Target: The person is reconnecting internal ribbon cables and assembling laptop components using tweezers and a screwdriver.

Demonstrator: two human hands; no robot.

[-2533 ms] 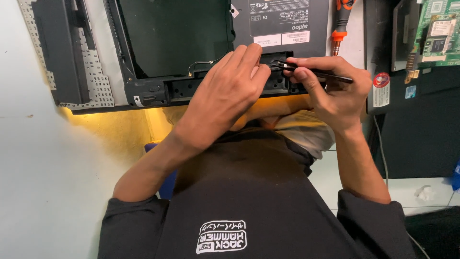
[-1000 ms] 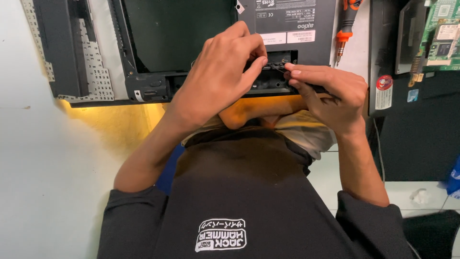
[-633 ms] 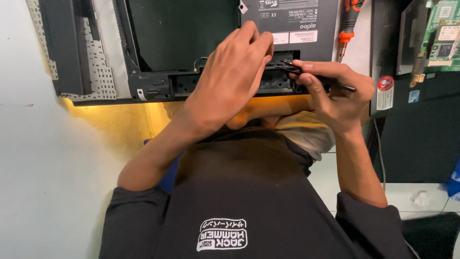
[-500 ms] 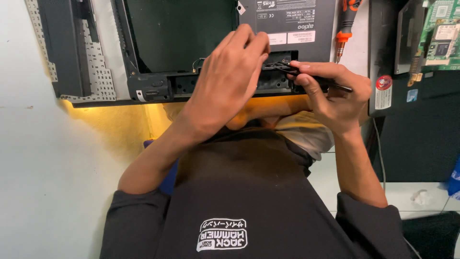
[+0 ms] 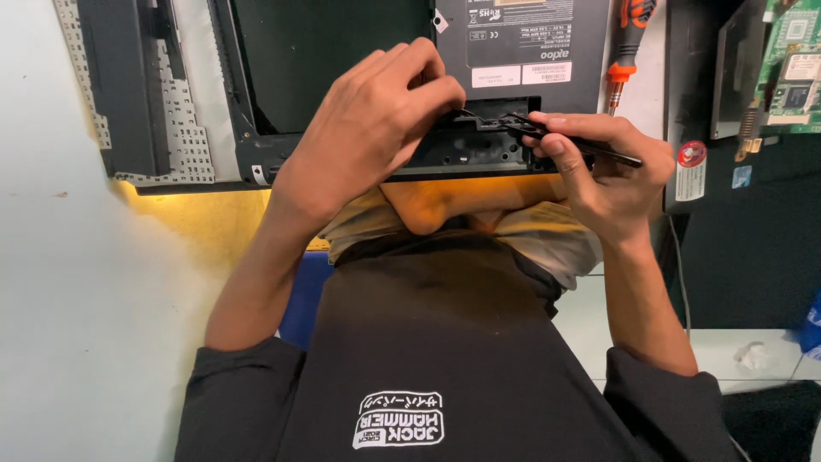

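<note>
Tool [image 5: 590, 150] btwn R-hand fingers [image 5: 564, 128]

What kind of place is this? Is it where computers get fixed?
Probably an electronics repair bench. An opened black laptop lies under the hands, an orange-handled screwdriver sits beside it, and a bare green circuit board rests at the right.

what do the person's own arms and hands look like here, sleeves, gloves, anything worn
Both hands, left hand and right hand, are bare, with no gloves, rings or watch in view. The forearms are uncovered; dark charcoal sleeves are pushed up near the elbows on both arms, belonging to a dark top with a white printed logo.
</note>
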